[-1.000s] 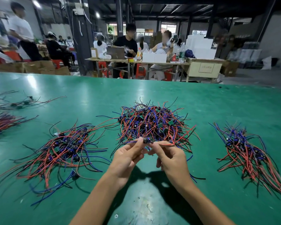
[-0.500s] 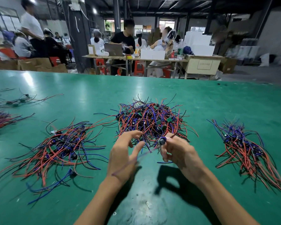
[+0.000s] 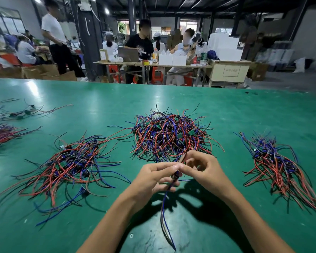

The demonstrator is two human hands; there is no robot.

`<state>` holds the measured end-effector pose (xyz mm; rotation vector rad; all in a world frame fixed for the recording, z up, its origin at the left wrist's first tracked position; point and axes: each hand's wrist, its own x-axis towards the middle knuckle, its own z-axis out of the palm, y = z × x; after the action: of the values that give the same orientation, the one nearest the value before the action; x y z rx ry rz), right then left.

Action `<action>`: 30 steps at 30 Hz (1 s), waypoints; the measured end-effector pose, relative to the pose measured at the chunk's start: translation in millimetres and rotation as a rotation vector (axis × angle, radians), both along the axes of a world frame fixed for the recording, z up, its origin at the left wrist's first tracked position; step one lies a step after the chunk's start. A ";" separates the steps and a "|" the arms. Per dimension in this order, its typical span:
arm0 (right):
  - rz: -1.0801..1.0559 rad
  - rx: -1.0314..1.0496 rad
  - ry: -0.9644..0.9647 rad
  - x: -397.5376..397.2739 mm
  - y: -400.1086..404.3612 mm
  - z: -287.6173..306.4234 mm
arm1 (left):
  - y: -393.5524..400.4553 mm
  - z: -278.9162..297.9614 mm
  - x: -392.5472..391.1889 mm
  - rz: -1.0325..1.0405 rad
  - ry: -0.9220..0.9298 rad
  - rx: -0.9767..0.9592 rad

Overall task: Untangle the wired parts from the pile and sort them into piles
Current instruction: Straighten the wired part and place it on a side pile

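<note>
A tangled pile [image 3: 169, 136] of red, blue and black wired parts with small green boards lies in the middle of the green table [image 3: 244, 114]. Just in front of it my left hand [image 3: 151, 178] and my right hand [image 3: 202, 168] meet, both pinching one wired part [image 3: 175, 175]. Its blue and dark wires [image 3: 164, 216] hang down toward me between my forearms. A spread-out pile [image 3: 71, 161] lies to the left, and a neater combed pile [image 3: 275, 161] lies to the right.
Two smaller wire bundles [image 3: 2, 133] and a few loose parts [image 3: 24, 112] lie at the far left edge. Beyond the table's far edge, several people sit and stand at wooden benches [image 3: 153, 65] with boxes and cartons.
My hands have come together again and drawn back slightly from the middle pile. The held part is now upright between both hands, its wires trailing down toward me.
</note>
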<state>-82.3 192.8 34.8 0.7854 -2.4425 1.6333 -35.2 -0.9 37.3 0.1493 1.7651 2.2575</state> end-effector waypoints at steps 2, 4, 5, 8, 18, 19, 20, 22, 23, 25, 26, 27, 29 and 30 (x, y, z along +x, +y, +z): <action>-0.003 -0.058 -0.024 1.1 -3.4 -0.5 | 1.4 0.8 -0.6 -0.004 -0.030 0.002; 0.014 -0.097 -0.098 2.5 -7.0 -1.3 | 1.9 0.7 -0.4 0.004 -0.035 0.005; 0.027 -0.132 -0.171 3.5 -9.6 -1.2 | 1.8 0.8 -0.3 0.006 -0.031 0.001; 0.089 -0.226 -0.377 9.9 -19.3 0.5 | 2.9 0.2 0.3 0.035 -0.014 -0.060; 0.007 -0.352 -0.374 18.7 -38.7 -2.2 | 9.3 -2.2 0.0 0.237 0.148 -0.244; -0.030 -0.368 -0.395 17.8 -38.7 -2.6 | 9.7 -2.3 0.0 0.238 0.177 -0.298; -0.060 -0.397 -0.425 16.6 -37.7 -2.7 | 10.4 -2.6 0.2 0.229 0.203 -0.345; -0.114 -0.421 -0.449 13.9 -33.8 -3.2 | 11.1 -2.5 0.5 0.195 0.240 -0.388; -0.140 -0.414 -0.439 12.7 -32.2 -3.6 | 11.0 -1.9 0.5 0.178 0.251 -0.392; -0.189 -0.436 -0.434 9.4 -31.4 -4.9 | 10.8 -0.5 0.9 0.147 0.267 -0.399; -0.218 -0.452 -0.441 7.7 -31.7 -5.3 | 10.8 -0.1 1.4 0.135 0.272 -0.407; -0.248 -0.465 -0.448 6.2 -31.7 -5.6 | 10.9 -0.1 1.5 0.128 0.272 -0.422; -0.307 -0.504 -0.464 3.9 -31.4 -5.3 | 11.3 -2.1 1.8 0.113 0.271 -0.467; -0.337 -0.537 -0.471 2.5 -30.1 -4.3 | 11.9 -3.4 2.3 0.104 0.272 -0.488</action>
<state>-79.8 162.7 30.5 -0.0917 -2.0312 2.3479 -32.9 11.0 33.8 0.2796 2.4607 1.8647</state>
